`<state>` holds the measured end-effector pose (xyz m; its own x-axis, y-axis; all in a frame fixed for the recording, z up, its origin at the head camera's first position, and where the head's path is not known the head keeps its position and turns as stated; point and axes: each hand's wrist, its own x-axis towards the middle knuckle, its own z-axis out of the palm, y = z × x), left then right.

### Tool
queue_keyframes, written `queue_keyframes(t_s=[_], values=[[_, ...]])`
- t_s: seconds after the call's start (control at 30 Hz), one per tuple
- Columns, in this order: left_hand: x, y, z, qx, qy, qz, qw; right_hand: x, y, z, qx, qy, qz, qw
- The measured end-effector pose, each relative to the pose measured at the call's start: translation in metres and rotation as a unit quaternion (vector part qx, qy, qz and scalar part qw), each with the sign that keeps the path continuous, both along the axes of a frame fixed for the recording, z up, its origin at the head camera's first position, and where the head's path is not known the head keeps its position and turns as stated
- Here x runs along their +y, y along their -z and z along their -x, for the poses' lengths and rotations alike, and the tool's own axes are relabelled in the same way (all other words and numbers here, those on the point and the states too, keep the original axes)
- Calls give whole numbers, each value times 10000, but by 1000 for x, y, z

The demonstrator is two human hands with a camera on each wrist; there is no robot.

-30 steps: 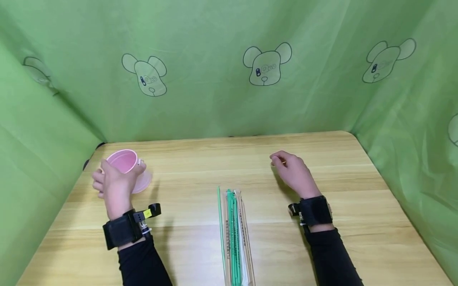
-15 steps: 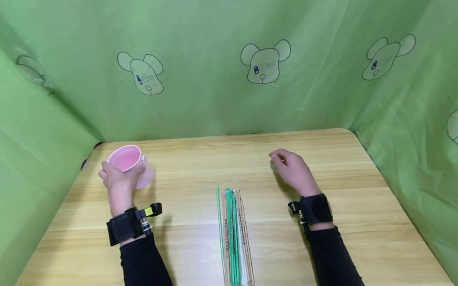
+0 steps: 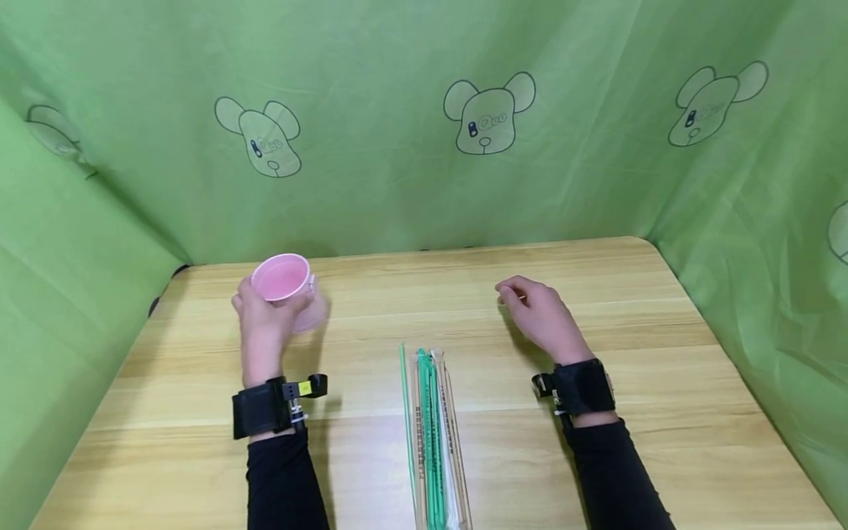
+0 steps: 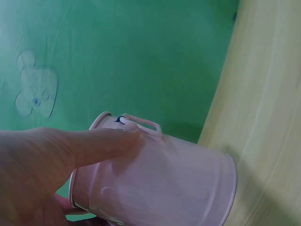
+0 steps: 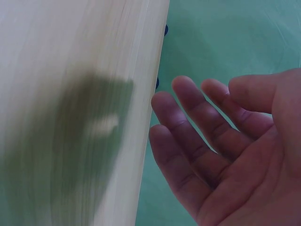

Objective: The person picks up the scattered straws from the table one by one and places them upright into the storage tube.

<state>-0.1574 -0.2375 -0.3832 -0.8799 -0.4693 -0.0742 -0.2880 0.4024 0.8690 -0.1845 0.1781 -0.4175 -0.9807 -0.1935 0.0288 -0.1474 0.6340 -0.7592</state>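
My left hand (image 3: 263, 320) grips a small pink metal bucket (image 3: 310, 315) at the table's far left, thumb on its near side just below the rim. In the left wrist view the bucket (image 4: 178, 181) shows a small side handle by the thumb, and its base is close over the table. The mouth faces up and slightly toward me; nothing shows inside. At the right, my right hand (image 3: 539, 318) hovers over the table with loosely bent fingers. The right wrist view shows its palm (image 5: 249, 183) bare, holding nothing.
A bundle of long, thin straws (image 3: 433, 442) in green, white and brown wrappers lies at the front middle of the wooden table (image 3: 636, 478). One thin green straw (image 3: 406, 419) lies along its left side. Green cloth (image 3: 371, 162) with bear-head prints encloses the back and sides.
My left hand has carried the pink bucket to the right and slightly back along the table. The right hand has stayed in place, and the straws have not moved.
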Motion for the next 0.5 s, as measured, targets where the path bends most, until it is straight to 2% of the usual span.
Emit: queue_keyframes(t_s=[0.27, 0.5], values=[[40, 7, 11, 354, 533, 137, 9979, -2, 2, -1, 10, -73, 11, 10000], [71, 13, 17, 586, 1072, 199, 9923, -7, 1, -2, 29, -123, 50, 9999]])
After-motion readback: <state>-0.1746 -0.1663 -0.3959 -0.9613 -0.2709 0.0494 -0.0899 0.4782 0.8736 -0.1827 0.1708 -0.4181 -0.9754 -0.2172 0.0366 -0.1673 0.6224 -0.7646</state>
